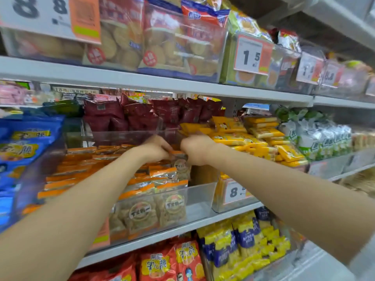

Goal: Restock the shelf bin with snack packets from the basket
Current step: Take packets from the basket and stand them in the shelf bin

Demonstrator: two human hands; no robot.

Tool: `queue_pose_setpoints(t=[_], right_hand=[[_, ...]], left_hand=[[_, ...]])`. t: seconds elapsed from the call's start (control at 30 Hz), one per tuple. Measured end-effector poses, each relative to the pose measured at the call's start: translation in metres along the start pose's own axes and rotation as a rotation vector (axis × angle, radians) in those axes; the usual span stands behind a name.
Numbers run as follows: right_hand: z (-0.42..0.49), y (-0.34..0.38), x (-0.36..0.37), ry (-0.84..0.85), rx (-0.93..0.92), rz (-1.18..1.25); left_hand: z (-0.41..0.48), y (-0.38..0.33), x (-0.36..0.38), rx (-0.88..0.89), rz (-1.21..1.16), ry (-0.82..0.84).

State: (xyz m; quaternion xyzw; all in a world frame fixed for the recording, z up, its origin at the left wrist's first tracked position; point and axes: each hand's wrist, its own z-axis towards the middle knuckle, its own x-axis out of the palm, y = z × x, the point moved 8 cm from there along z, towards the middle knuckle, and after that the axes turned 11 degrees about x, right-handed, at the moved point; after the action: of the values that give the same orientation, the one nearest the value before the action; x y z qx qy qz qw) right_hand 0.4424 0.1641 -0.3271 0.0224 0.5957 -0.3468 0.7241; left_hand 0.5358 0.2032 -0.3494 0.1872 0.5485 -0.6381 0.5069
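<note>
Roughly upright, snack packet (181, 167), orange header uppermost

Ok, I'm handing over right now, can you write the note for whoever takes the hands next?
Left hand: pinches an orange packet in the middle of the bin.
Right hand: curled at the same packet; grip too blurred to tell.
Bin: rows of like packets fill its left and centre; the front right corner is bare.
Done: most of the bin looks stocked.
Left: seat this packet, fill the right-hand gap. The basket is out of view.
</note>
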Motion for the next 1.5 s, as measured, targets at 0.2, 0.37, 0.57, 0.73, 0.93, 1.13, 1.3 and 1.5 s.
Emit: queue_pose_setpoints(t=[0.2, 0.37, 0.57, 0.73, 0.93, 1.13, 1.3, 1.5], right_hand=[[0.020, 0.018, 0.026, 0.084, -0.039, -0.259], [0.025, 0.019, 0.037, 0.096, -0.057, -0.336], [0.024, 0.012, 0.025, 0.140, -0.065, -0.263], [0.017, 0.016, 0.025, 0.135, -0.093, -0.294], [0.029, 0.009, 0.026, 0.263, -0.079, -0.199], [0.029, 0.011, 0.028, 0.213, -0.077, -0.213], [0.028, 0.010, 0.028, 0.201, -0.081, -0.192], [0.024, 0.007, 0.024, 0.142, -0.058, -0.103]], left_hand=[[-0.001, 0.019, 0.013, -0.038, -0.028, 0.046], [-0.004, 0.019, 0.014, -0.035, -0.032, 0.031], [-0.008, 0.023, 0.010, -0.054, -0.089, 0.002], [-0.009, 0.020, 0.018, -0.056, -0.082, 0.088], [-0.010, 0.017, 0.016, -0.039, -0.085, 0.107], [-0.008, 0.015, 0.011, -0.021, -0.041, 0.022], [-0.008, 0.018, 0.007, -0.015, -0.054, -0.029], [-0.012, 0.013, 0.006, -0.012, -0.088, -0.039]])
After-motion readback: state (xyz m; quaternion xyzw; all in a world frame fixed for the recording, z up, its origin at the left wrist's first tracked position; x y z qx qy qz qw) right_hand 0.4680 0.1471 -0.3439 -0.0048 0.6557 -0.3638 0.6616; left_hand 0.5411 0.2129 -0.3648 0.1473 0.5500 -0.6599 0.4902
